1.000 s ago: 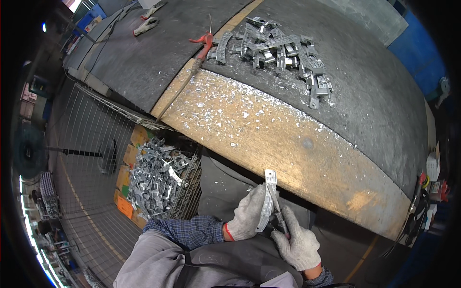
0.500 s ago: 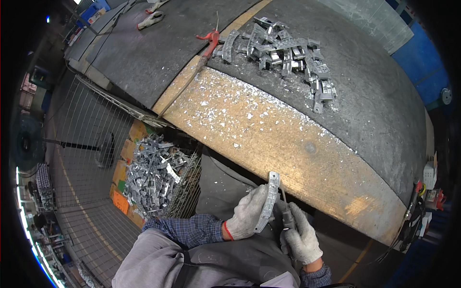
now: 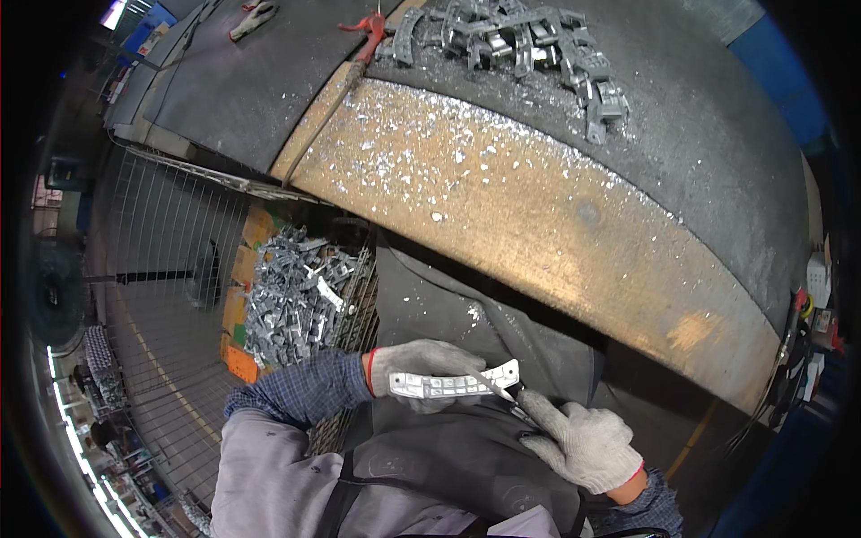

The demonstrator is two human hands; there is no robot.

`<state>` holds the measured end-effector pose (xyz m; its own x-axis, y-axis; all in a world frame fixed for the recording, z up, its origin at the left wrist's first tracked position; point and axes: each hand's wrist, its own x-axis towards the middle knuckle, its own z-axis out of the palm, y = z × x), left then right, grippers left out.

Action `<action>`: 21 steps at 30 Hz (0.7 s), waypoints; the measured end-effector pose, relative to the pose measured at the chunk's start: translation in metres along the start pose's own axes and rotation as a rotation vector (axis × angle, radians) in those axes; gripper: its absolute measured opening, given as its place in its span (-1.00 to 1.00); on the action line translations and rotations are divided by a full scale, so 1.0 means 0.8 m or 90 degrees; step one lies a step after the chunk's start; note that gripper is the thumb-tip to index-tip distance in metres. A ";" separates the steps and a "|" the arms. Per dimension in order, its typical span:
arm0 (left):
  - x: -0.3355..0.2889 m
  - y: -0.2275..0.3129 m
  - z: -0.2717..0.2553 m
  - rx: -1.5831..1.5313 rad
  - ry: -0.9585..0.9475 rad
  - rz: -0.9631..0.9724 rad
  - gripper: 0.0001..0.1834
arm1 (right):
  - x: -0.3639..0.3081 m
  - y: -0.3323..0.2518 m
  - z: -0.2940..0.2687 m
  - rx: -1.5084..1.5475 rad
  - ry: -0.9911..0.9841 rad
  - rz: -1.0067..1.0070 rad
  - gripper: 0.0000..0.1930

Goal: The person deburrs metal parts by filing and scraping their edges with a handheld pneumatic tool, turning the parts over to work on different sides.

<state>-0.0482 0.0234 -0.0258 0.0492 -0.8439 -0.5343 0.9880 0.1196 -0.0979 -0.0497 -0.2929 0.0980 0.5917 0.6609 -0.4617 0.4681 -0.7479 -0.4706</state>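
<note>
In my gloved left hand (image 3: 420, 360) is a curved silver metal casting (image 3: 437, 386) with a ribbed, pocketed face and a hole near each end. It lies nearly level over my dark apron, ribbed face up. My right hand (image 3: 587, 443), gloved too, closes on a dark-bodied tool with a thin, file-like blade (image 3: 495, 386). That blade crosses the casting near its right end; whether it touches cannot be made out. My fingers cover most of the tool's body. Both gloves are whitish knit with red cuffs.
Similar castings (image 3: 529, 40) lie heaped on the dark-topped bench. Silver flakes litter its wooden edge (image 3: 529, 215), where a red-handled tool (image 3: 369, 38) rests. A wire basket (image 3: 363, 291) full of castings (image 3: 300, 291) stands at my left. Another glove (image 3: 253, 20) lies far left.
The casting has turned from nearly upright to nearly level and moved left with my left hand. My right hand has moved lower right, and the tool's blade now crosses the casting. The view has shifted.
</note>
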 end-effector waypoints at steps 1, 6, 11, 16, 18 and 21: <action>-0.004 0.003 0.002 0.019 0.060 -0.045 -0.57 | -0.001 0.000 -0.002 -0.022 -0.016 -0.016 -0.32; 0.013 -0.004 -0.063 0.032 -0.104 -0.111 -0.54 | 0.003 0.012 -0.011 0.063 -0.140 -0.001 -0.34; 0.021 -0.005 -0.070 0.059 -0.043 -0.129 -0.52 | 0.014 0.035 0.003 0.382 -0.253 0.058 -0.31; 0.023 -0.005 -0.069 0.033 -0.086 -0.113 -0.51 | 0.017 0.042 -0.002 0.346 -0.234 0.019 -0.33; 0.018 -0.004 -0.065 0.048 -0.067 -0.108 -0.51 | 0.020 0.030 -0.027 0.006 -0.186 -0.056 -0.36; 0.024 -0.003 -0.076 0.027 -0.091 -0.125 -0.52 | 0.011 0.031 -0.023 -0.056 -0.087 -0.103 -0.39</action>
<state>-0.0582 0.0391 -0.0869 -0.1268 -0.9142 -0.3848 0.9859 -0.0734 -0.1504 -0.0207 -0.3070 0.0963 0.4126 0.7703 -0.4862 0.6090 -0.6302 -0.4816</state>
